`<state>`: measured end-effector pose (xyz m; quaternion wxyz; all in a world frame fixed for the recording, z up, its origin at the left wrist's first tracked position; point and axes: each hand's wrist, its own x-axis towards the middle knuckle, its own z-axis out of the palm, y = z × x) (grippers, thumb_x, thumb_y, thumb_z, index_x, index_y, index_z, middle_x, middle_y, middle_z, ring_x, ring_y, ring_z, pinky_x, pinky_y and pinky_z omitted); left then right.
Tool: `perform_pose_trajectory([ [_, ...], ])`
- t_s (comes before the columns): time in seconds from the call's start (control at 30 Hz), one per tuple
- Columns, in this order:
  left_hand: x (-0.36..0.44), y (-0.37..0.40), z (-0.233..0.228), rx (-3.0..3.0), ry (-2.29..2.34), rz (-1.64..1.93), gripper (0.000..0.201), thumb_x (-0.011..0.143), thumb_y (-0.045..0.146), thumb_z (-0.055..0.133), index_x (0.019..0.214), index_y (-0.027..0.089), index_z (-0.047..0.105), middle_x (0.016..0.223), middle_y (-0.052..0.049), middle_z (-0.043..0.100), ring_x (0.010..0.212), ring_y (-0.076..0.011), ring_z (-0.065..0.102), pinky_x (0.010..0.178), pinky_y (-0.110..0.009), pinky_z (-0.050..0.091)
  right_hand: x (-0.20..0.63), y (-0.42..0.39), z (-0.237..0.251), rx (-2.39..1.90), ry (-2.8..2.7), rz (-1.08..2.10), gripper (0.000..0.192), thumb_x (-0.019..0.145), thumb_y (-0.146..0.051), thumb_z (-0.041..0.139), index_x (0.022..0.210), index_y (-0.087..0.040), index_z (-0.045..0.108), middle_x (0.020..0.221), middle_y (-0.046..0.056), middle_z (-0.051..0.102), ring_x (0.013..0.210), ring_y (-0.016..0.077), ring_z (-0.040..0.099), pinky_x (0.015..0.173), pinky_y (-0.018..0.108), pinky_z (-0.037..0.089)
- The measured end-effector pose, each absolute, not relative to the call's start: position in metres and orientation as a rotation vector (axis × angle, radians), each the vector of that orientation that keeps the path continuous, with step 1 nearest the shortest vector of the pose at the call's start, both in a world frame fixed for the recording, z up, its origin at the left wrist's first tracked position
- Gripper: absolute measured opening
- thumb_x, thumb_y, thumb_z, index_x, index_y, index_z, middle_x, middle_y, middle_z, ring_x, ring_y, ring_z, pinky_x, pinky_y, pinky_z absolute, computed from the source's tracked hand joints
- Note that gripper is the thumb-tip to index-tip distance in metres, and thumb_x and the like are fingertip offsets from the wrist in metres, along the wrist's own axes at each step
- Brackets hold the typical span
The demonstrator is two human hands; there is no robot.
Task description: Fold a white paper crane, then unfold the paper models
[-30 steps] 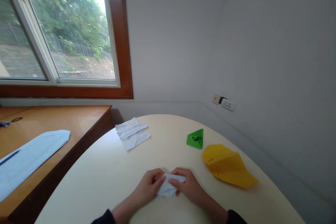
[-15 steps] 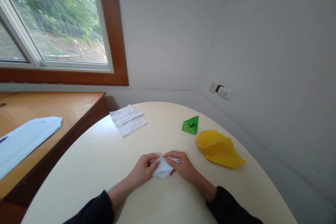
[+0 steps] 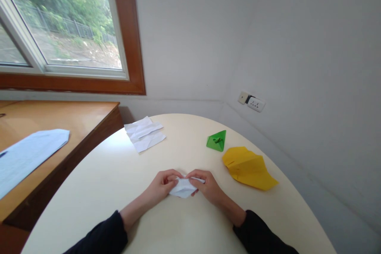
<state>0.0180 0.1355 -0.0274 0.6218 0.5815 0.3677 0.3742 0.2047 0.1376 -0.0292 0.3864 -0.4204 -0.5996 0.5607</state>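
Observation:
A small piece of folded white paper (image 3: pixel 182 189) is held low over the pale round table, between both my hands. My left hand (image 3: pixel 164 183) pinches its left side, thumb on top and fingers curled behind. On the other side my right hand (image 3: pixel 207 185) grips the right part, its thumb pressed on the paper and a fingertip showing underneath. The two index fingers nearly meet at the far edge. My fingers cover much of the paper, so its full folded shape is hidden.
Creased white paper sheets (image 3: pixel 145 133) lie at the table's far left. Toward the right are a folded green paper piece (image 3: pixel 216 141) and a larger folded yellow paper (image 3: pixel 249 168). A wooden desk (image 3: pixel 89 113) with pale blue-white paper (image 3: pixel 35 152) stands left.
My left hand has shifted slightly away from me and to the left, its thumb nearer the paper's far edge. Both hands keep hold of the folded paper. The view has moved slightly.

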Motion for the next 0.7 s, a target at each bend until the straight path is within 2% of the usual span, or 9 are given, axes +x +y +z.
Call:
perform_pose_trajectory([
  [0.33,0.0175,0.1351,-0.0265,1.272,0.915,0.865,0.022,0.06,0.03,0.063,0.071,0.011,0.067,0.053,0.002,0.052,0.05,-0.0088,0.038,0.05,-0.023,0.022,0.2052,0.1374,-0.0309,-1.083,-1.565,1.409,0.022,0.068,-0.036,0.061,0.074,-0.016,0.069,0.064,0.0,0.062,0.057,0.0134,0.055,0.05,0.025,0.048],
  [0.47,0.0169,0.1354,-0.0271,1.281,0.928,0.868,0.02,0.059,0.026,0.06,0.069,0.012,0.069,0.052,0.002,0.052,0.05,-0.0088,0.037,0.05,-0.023,0.021,0.2102,0.1374,-0.0289,-1.065,-1.723,1.233,0.024,0.071,-0.034,0.056,0.076,-0.016,0.071,0.065,0.002,0.062,0.059,0.0132,0.053,0.053,0.024,0.043],
  [0.57,0.0164,0.1356,-0.0286,1.257,0.918,0.878,0.019,0.059,0.025,0.059,0.068,0.012,0.069,0.054,0.001,0.053,0.05,-0.0093,0.038,0.051,-0.023,0.022,0.2134,0.137,-0.0276,-1.034,-1.807,1.162,0.031,0.075,-0.041,0.053,0.078,-0.016,0.072,0.065,0.002,0.061,0.059,0.0124,0.049,0.054,0.022,0.038],
  [0.7,0.0163,0.1356,-0.029,1.246,0.923,0.879,0.018,0.058,0.023,0.058,0.067,0.012,0.069,0.052,0.001,0.053,0.051,-0.0099,0.039,0.051,-0.024,0.023,0.2122,0.1351,-0.0271,-1.027,-1.856,1.202,0.038,0.063,-0.048,0.068,0.082,-0.015,0.07,0.066,0.0,0.06,0.054,0.0099,0.044,0.05,0.021,0.033],
])
